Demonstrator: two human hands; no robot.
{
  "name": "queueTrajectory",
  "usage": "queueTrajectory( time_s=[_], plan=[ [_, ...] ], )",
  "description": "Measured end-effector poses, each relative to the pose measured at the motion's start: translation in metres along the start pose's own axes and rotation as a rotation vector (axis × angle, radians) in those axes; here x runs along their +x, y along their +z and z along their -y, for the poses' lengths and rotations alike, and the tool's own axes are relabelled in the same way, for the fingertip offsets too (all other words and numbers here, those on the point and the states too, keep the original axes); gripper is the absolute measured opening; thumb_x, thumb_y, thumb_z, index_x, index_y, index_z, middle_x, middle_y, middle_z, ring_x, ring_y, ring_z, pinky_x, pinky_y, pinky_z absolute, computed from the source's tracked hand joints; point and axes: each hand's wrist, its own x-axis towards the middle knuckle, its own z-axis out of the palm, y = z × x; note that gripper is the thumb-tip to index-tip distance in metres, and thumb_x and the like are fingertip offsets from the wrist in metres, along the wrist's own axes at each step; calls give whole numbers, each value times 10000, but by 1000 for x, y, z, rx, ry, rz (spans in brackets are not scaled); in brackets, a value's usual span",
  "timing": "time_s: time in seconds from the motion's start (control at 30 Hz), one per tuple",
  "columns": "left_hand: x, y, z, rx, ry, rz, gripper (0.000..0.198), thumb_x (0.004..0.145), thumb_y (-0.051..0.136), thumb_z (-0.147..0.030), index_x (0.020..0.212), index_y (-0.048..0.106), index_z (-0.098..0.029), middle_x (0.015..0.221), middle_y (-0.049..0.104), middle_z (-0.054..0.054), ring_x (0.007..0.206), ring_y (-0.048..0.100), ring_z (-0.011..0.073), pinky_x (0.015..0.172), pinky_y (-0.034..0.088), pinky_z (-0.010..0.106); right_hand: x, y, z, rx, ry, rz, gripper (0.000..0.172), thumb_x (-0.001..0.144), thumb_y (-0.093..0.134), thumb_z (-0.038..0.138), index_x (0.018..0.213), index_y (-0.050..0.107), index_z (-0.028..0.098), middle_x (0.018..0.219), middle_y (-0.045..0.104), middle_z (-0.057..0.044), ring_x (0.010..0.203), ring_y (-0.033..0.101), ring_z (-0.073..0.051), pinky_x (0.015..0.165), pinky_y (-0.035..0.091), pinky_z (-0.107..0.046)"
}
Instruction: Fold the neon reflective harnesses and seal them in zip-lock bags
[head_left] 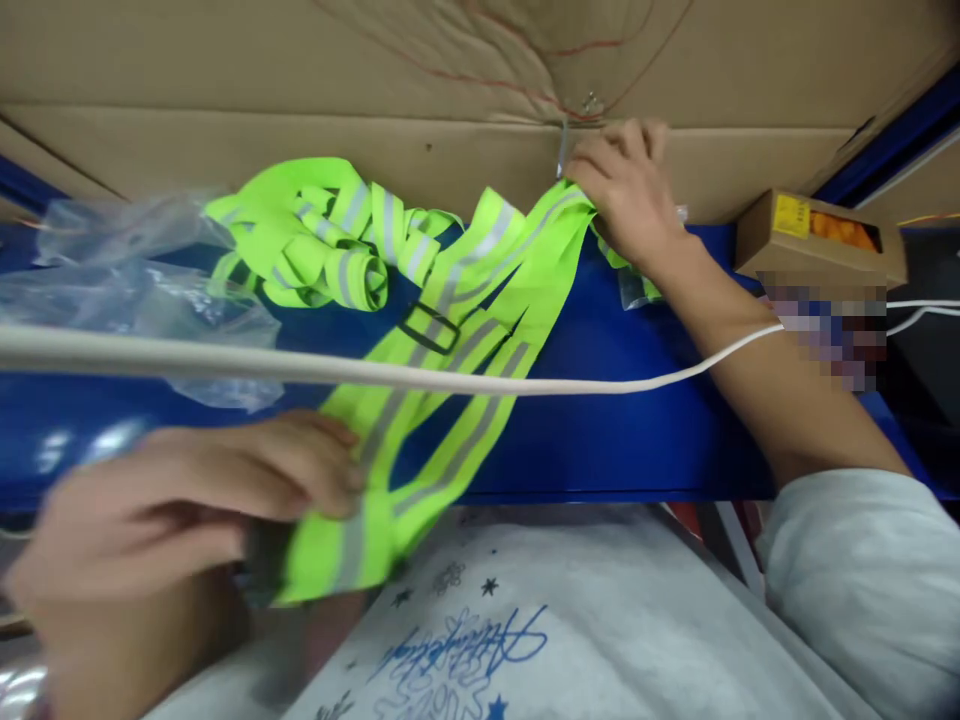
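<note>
A neon-green strap vest with grey reflective bands (pixel 457 330) lies stretched across a blue table (pixel 615 420). My left hand (pixel 187 500) pinches its near end at the table's front edge, fingers closed on the fabric. My right hand (pixel 630 190) grips the far end of the same vest against a cardboard wall (pixel 300 90), beside a metal hook (pixel 562 150). A black buckle (pixel 427 328) sits on the straps midway. A second bundle of folded green reflective straps (pixel 322 245) rests at the back left.
Crumpled clear plastic bags (pixel 135 280) lie at the left. A white cable (pixel 375 372) hangs across the view close to the camera. A small cardboard box with a yellow label (pixel 817 235) stands at the right.
</note>
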Motion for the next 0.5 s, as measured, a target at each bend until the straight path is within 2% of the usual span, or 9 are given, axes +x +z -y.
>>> queueTrajectory(
  time_s=[0.03,0.1,0.2,0.3,0.4,0.47,0.5],
  plan=[
    [10,3,8,80,53,209,177,1051,660,-188,1200,753,-166,1136,817,51,1102,777,188,1139,601,366,4,3,-4,-26,33,37,226,1095,500,248,1107,721,204,1342,703,-101,1356,479,-212,1261,209,-497],
    [24,16,19,158,27,316,183,1059,628,-134,1217,699,-191,1185,806,40,1178,750,158,1227,535,370,10,11,-8,-81,96,90,239,1091,491,206,965,692,177,1272,715,-89,1350,469,-179,1255,173,-512],
    [29,42,28,188,-57,313,225,1061,627,-101,1252,655,-216,1275,774,25,1275,702,135,1304,449,386,16,21,-9,-114,135,105,322,1097,471,153,803,600,159,1308,693,-71,1366,456,-145,1244,188,-499],
    [21,58,36,182,-144,343,273,1047,641,-82,1277,664,-227,1382,727,39,1379,641,143,1331,406,375,19,24,-7,-127,167,113,326,1032,515,58,719,533,147,1362,674,-53,1408,450,-130,1264,182,-471],
    [9,61,41,137,-169,324,191,1033,661,-117,1186,683,-229,1364,723,65,1349,649,180,1278,456,377,22,17,-9,-152,177,183,206,899,591,-55,807,614,129,1488,620,-74,1426,478,-152,1283,196,-468],
    [4,58,40,163,-199,297,135,1009,653,-109,1078,666,-224,1268,736,70,1235,680,193,1149,532,348,24,8,-16,-156,200,279,178,828,725,-39,917,702,114,1464,644,-101,1399,528,-189,1284,224,-493],
    [3,57,39,196,-223,282,154,993,635,-90,1064,654,-225,1222,734,65,1177,685,192,1084,549,331,25,3,-21,-150,222,333,220,786,802,-6,965,738,106,1423,672,-112,1373,558,-204,1275,256,-500]
  ],
)
